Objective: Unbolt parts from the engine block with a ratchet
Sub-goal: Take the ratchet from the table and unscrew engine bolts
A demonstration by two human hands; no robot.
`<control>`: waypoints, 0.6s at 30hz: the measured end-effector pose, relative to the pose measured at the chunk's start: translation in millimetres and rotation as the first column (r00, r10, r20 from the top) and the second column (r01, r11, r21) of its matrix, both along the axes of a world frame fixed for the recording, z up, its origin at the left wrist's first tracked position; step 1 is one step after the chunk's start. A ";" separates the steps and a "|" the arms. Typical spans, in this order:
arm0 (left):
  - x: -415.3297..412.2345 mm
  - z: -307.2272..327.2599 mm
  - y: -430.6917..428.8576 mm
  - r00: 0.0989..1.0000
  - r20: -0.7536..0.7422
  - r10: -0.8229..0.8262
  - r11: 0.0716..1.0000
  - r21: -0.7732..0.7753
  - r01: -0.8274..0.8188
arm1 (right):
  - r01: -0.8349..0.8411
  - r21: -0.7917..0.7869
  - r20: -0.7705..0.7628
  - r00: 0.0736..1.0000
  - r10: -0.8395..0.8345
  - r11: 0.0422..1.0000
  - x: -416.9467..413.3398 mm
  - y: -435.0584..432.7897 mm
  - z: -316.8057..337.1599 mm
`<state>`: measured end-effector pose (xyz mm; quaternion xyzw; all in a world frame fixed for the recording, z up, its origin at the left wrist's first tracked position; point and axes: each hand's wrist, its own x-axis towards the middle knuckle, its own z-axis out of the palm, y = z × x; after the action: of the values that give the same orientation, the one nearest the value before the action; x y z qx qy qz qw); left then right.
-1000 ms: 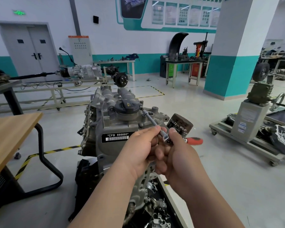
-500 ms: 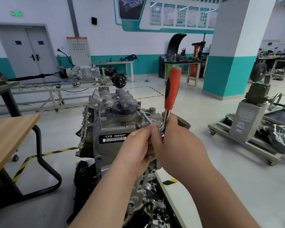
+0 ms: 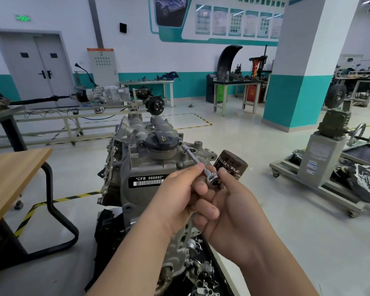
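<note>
- While the orange handle was standing upright above the right hand half a second ago, it is now showing nowhere in the head view. Only the head of the ratchet (image 3: 213,180) is peeking out, chrome and black, between the two hands.
- The right hand (image 3: 233,216) is curling round that head, with its forefinger lying along the far side.
- The left hand (image 3: 177,201) is pinching the extension bar (image 3: 193,157) just ahead of the ratchet head, much as it was doing earlier.
- The extension bar, thin and silvery, is slanting up and away from the hands. Its far tip is meeting the top of the engine block (image 3: 137,165) just beside the black oil filler cap (image 3: 161,142).
- The engine block, grey cast metal, is standing directly ahead of the person and carrying a black label (image 3: 147,180) reading CFB 666660.
- A brown oil filter (image 3: 233,162) is sticking out just behind the right forefinger.
- A wooden table (image 3: 11,174) is standing at the left, apart from the block.
</note>
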<state>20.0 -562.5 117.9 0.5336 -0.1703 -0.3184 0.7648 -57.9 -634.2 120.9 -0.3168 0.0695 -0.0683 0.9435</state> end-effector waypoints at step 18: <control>-0.6 -6.3 -11.2 1.000 0.023 0.004 0.997 -0.071 -0.002 | 0.189 -0.783 -0.025 0.942 -0.334 0.592 3.4 -16.5 -4.4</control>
<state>19.4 -573.6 111.6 0.5102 -0.1897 -0.3048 0.7816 -54.4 -650.6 116.6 -0.6797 0.1596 -0.2023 0.6868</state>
